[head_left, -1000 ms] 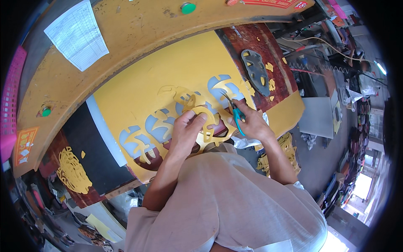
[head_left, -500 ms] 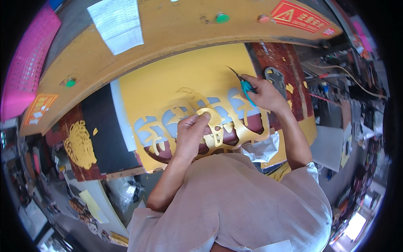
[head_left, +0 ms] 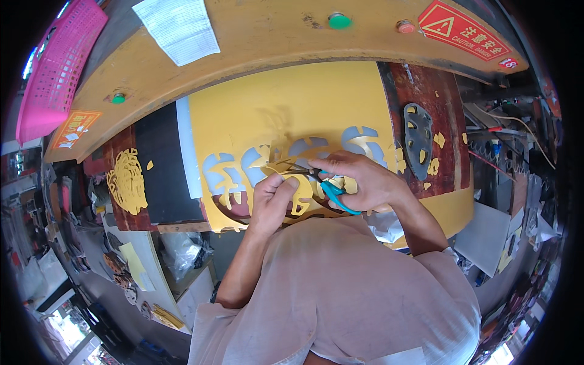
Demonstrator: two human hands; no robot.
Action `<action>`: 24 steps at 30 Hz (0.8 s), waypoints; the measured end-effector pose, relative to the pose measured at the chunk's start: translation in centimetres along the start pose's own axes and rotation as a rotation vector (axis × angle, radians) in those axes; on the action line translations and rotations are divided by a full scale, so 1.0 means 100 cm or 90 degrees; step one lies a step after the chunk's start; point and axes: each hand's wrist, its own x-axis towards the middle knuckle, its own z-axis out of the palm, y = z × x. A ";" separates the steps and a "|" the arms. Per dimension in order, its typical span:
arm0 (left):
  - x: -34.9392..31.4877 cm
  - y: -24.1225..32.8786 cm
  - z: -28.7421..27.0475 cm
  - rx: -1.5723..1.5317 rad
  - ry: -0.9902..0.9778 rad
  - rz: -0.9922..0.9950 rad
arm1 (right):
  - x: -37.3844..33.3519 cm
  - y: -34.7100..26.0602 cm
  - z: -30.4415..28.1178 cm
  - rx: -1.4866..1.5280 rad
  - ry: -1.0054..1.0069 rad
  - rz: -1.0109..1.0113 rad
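Between the thumb and fingers of my left hand (head_left: 272,201) is a yellow cut-out piece (head_left: 299,198) of thin sheet material, with openings in it. My right hand (head_left: 368,179) is closed round a pair of small scissors (head_left: 333,193) with teal handles. Their dark blades lie at the upper edge of the yellow piece, close to my left thumb; whether they are parted is hard to tell. Beneath both hands lies a large yellow sheet (head_left: 292,91) with a row of shaped holes along its near part, through which grey and dark red show.
A heap of yellow cut pieces (head_left: 126,185) lies at the left, beside a black board (head_left: 161,170). A dark cutting die (head_left: 418,143) and yellow scraps (head_left: 434,166) are at the right. Beyond the sheet runs a yellow machine beam (head_left: 255,39) with buttons; a pink basket (head_left: 61,76) hangs far left.
My right hand has come left and nearer with the scissors, bringing the blades to the piece in my left hand. The view has shifted slightly. My left hand keeps its hold.
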 end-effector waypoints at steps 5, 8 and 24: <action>0.003 -0.007 0.006 0.023 -0.040 0.036 | -0.012 0.003 -0.005 -0.001 0.003 -0.015; 0.004 -0.007 0.009 0.041 -0.048 0.035 | -0.015 0.005 -0.007 -0.018 0.018 -0.026; 0.004 -0.005 0.016 0.010 -0.023 0.018 | -0.018 0.017 -0.002 -0.117 0.044 -0.069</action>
